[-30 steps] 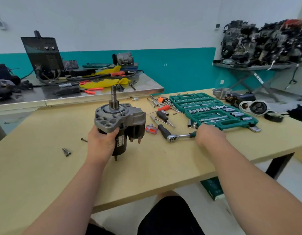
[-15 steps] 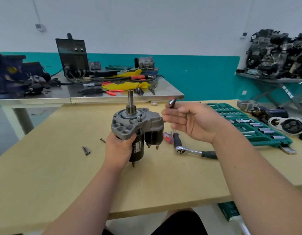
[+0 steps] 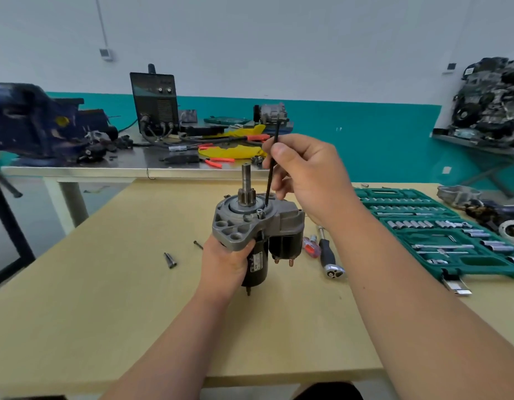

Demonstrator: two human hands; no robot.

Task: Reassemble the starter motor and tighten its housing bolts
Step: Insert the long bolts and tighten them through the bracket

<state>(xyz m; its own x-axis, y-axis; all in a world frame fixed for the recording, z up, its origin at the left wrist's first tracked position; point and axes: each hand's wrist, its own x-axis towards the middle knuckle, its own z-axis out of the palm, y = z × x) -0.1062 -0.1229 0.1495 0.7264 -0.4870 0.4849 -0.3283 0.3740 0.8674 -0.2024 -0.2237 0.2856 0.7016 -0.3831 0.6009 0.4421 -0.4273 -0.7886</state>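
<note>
The grey-and-black metal starter motor (image 3: 258,223) is gripped upright over the tan wooden surface (image 3: 105,298) by the left hand (image 3: 224,264), and the long thin black bolt (image 3: 271,168) pinched by the right hand (image 3: 310,174) could be jammed if entered tilted.

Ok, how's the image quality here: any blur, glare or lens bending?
Head view: soft, even light, no harsh glare; the starter motor and the thin rod in the right hand read sharp; the blue vise at the left edge is smeared; the wide-angle lens stretches the frame's edges.
</note>
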